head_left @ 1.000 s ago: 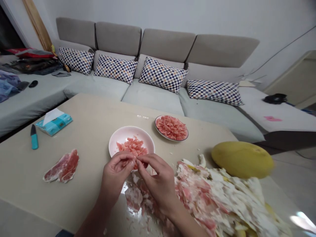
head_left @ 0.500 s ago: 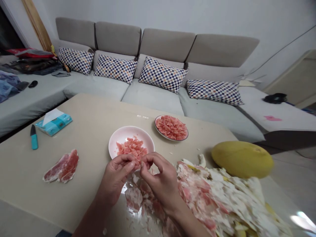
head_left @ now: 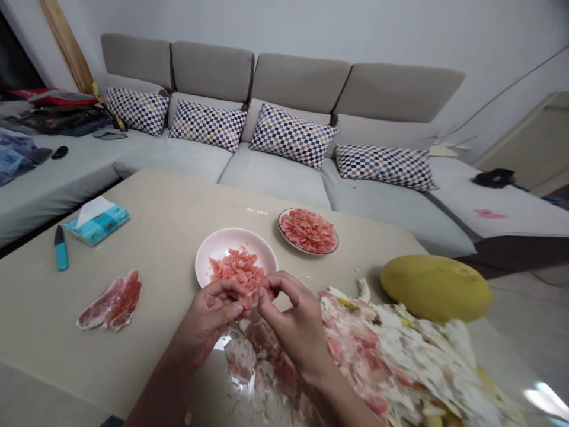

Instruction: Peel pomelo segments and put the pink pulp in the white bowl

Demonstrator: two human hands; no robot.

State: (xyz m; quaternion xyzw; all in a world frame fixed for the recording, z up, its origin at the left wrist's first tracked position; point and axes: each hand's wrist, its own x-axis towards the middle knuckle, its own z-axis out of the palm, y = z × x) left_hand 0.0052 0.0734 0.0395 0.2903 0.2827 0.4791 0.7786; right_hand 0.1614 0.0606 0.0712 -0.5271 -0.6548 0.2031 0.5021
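Note:
My left hand (head_left: pixel 211 317) pinches a small piece of pink pomelo flesh (head_left: pixel 246 298) at the near rim of a white bowl (head_left: pixel 207 252). My right hand (head_left: pixel 296 323) is closed too, thumb against forefinger, gripping a thin whitish strip of membrane (head_left: pixel 254 292) that stretches from the piece. Loose pomelo pulp (head_left: pixel 237 265) lies in the bowl. Behind it on the right, a dark-rimmed plate (head_left: pixel 288 239) carries a heap of more pulp (head_left: pixel 309 230). Two peeled pomelo segments (head_left: pixel 111 301) rest together on the table to the left. Scraps of membrane (head_left: pixel 242 359) lie beneath my hands.
A large pile of white peel and membrane (head_left: pixel 400 356) covers the table's right side, with a whole yellow pomelo (head_left: pixel 435 287) behind it. At the left are a teal-handled knife (head_left: pixel 61 252) and a tissue pack (head_left: pixel 98 222). A grey sofa (head_left: pixel 275 172) stands beyond the table.
My right hand has moved slightly right, away from the left, and a thin strip now shows between the fingertips. The left hand stays nearly in place.

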